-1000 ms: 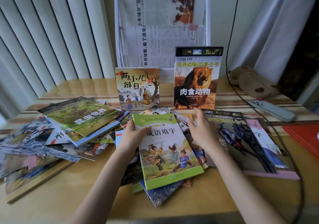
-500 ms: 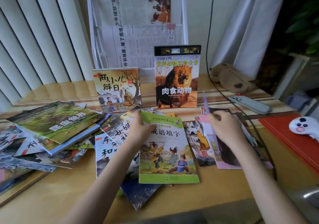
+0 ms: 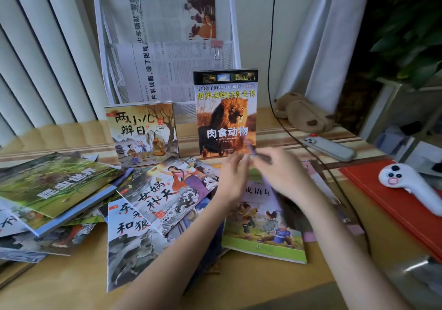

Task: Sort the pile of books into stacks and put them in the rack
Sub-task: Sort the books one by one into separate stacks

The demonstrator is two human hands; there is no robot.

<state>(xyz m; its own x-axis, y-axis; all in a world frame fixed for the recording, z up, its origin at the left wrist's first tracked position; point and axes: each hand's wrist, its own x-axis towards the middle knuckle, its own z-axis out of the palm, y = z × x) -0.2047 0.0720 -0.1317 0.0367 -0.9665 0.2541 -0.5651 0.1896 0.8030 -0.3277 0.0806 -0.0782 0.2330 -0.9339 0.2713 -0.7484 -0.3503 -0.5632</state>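
Both hands are hovering together over the middle of the wooden table (image 3: 59, 283), just in front of the lion book (image 3: 226, 113), which is standing upright against the white rack (image 3: 233, 23) beside the smaller book with the tree cover (image 3: 142, 134), also upright. The right hand (image 3: 284, 178) is pinching the top edge of a thin purple-edged book (image 3: 271, 190) (seen almost edge-on and blurred, so its cover cannot be read), its fingers curled round it. The left hand (image 3: 233, 178) is touching the same spot with fingers loosely bent; whether it is actually gripping the thin book or only meeting it cannot be told through the blur. Under both wrists the green-bordered book (image 3: 263, 233) is lying flat on the table. To its left the pile of books (image 3: 153, 204) is sprawling in overlapping layers, with a green insect book (image 3: 55, 185) topping the far-left heap. On the right, a phone (image 3: 330, 147), a red folder (image 3: 394, 202) carrying a white controller (image 3: 411, 183), and a brown plush toy (image 3: 303, 113) are sitting near the curtain.
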